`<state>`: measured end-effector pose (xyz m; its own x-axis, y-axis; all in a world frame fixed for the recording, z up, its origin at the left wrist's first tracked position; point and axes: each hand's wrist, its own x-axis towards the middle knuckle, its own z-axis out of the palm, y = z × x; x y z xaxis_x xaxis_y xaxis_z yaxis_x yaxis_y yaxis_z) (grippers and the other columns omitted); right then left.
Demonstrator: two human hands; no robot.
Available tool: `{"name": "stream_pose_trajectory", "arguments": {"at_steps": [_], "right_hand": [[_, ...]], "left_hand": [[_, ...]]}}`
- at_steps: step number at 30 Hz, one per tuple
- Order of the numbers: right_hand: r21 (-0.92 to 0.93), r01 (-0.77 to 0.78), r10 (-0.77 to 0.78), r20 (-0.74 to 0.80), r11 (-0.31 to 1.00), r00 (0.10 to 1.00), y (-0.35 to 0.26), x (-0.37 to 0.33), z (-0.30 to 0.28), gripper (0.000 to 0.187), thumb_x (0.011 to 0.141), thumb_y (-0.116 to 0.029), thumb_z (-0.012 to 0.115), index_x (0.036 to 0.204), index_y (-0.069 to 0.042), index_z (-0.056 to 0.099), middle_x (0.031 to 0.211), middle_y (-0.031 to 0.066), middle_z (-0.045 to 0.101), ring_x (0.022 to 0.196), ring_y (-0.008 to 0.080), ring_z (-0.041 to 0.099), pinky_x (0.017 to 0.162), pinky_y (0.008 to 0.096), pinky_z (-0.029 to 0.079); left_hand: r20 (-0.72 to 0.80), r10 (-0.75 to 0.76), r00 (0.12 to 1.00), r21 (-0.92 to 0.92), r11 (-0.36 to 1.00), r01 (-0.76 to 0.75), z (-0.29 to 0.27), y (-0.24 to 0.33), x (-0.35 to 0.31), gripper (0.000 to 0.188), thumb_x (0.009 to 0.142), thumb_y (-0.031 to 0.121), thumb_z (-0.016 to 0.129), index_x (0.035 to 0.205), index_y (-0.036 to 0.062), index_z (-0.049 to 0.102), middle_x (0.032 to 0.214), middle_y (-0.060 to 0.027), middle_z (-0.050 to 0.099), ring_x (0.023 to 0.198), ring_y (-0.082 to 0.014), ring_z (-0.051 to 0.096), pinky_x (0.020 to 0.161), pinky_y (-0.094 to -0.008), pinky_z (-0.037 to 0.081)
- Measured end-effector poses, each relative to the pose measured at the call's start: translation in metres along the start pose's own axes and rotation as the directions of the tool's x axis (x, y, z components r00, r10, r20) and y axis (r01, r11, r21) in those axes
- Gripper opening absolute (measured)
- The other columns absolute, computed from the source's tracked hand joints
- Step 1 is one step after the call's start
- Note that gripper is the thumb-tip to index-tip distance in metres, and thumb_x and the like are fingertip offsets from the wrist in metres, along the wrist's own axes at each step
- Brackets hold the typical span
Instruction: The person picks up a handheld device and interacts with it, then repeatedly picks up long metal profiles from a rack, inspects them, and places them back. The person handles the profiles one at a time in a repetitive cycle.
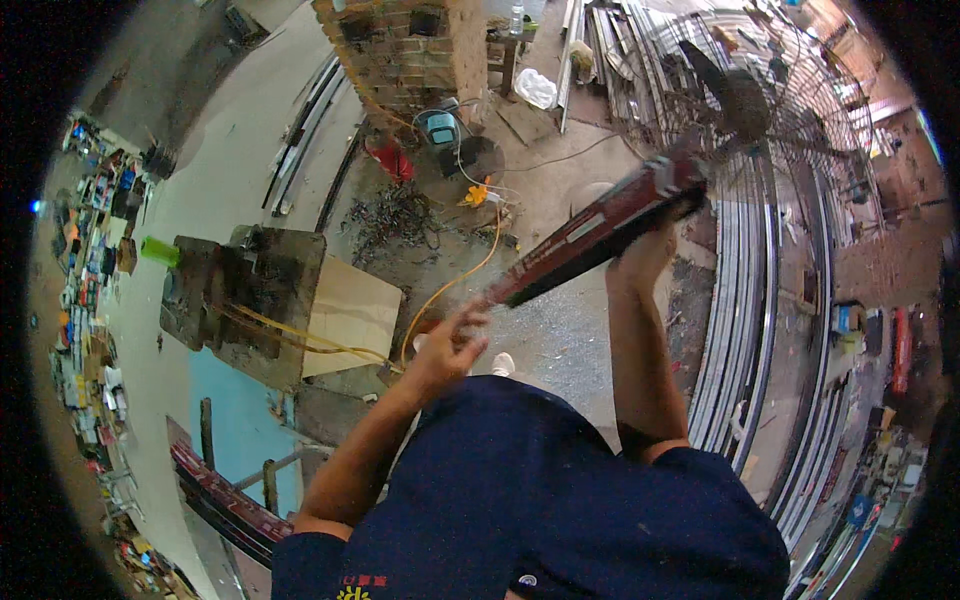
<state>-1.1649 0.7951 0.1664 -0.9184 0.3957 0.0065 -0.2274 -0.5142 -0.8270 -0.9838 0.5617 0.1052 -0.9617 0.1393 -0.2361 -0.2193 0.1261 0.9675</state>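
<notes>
A long dark red metal profile [600, 228], with black along its lower side, slants across the space in front of me. Its far end rises to the upper right. My right hand [648, 255] is closed on it near that end, gripping from below, with some fingers hidden behind it. Beside the lower end is my left hand [448, 352], its fingers apart and blurred; the fingertips meet or nearly meet the profile, and contact is hard to make out.
A machine on a stand [250, 290] is at left, with a yellow cord [450, 285] trailing across the floor. Dark scraps [390, 215] lie ahead. A caged fan [745, 105] stands beyond the profile, and long metal bars [735, 320] lie at right. More dark red profiles [225, 490] rest lower left.
</notes>
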Motion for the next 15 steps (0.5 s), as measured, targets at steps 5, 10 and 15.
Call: {"name": "stream_pose_trajectory", "arguments": {"at_steps": [5, 10, 15], "right_hand": [[0.225, -0.165, 0.168, 0.005, 0.960, 0.986, -0.025, -0.034, 0.011, 0.062, 0.094, -0.064, 0.040, 0.127, -0.013, 0.051, 0.119, 0.0062, 0.060, 0.108, 0.0273, 0.058, 0.097, 0.0449, 0.047], [0.314, -0.278, 0.244, 0.145, 0.908, 0.959, -0.017, -0.056, 0.002, 0.057, 0.093, -0.061, 0.046, 0.125, -0.016, 0.056, 0.118, 0.0074, 0.063, 0.108, 0.0295, 0.060, 0.096, 0.0500, 0.049], [0.273, -0.385, 0.318, 0.257, 0.882, 0.912, 0.006, -0.075, 0.005, 0.063, 0.094, -0.063, 0.040, 0.129, -0.013, 0.051, 0.121, 0.0078, 0.059, 0.113, 0.0308, 0.057, 0.096, 0.0492, 0.049]], "left_hand": [[0.135, -0.309, 0.941, -0.005, 0.950, 0.312, 0.018, -0.032, 0.001, 0.077, 0.089, 0.029, 0.069, 0.145, -0.0041, 0.027, 0.130, -0.0211, 0.053, 0.122, -0.0234, 0.052, 0.101, -0.0400, 0.045], [-0.141, -0.017, 0.990, -0.839, 0.533, -0.110, -0.014, -0.018, 0.020, 0.038, 0.089, 0.026, 0.069, 0.121, 0.0072, 0.058, 0.117, -0.0116, 0.063, 0.114, -0.0237, 0.057, 0.100, -0.0425, 0.046], [-0.347, -0.238, 0.907, -0.927, 0.234, -0.293, -0.025, 0.006, 0.006, 0.014, 0.091, 0.022, 0.067, 0.101, 0.0123, 0.066, 0.106, -0.0056, 0.067, 0.103, -0.0239, 0.062, 0.098, -0.0414, 0.049]]}}
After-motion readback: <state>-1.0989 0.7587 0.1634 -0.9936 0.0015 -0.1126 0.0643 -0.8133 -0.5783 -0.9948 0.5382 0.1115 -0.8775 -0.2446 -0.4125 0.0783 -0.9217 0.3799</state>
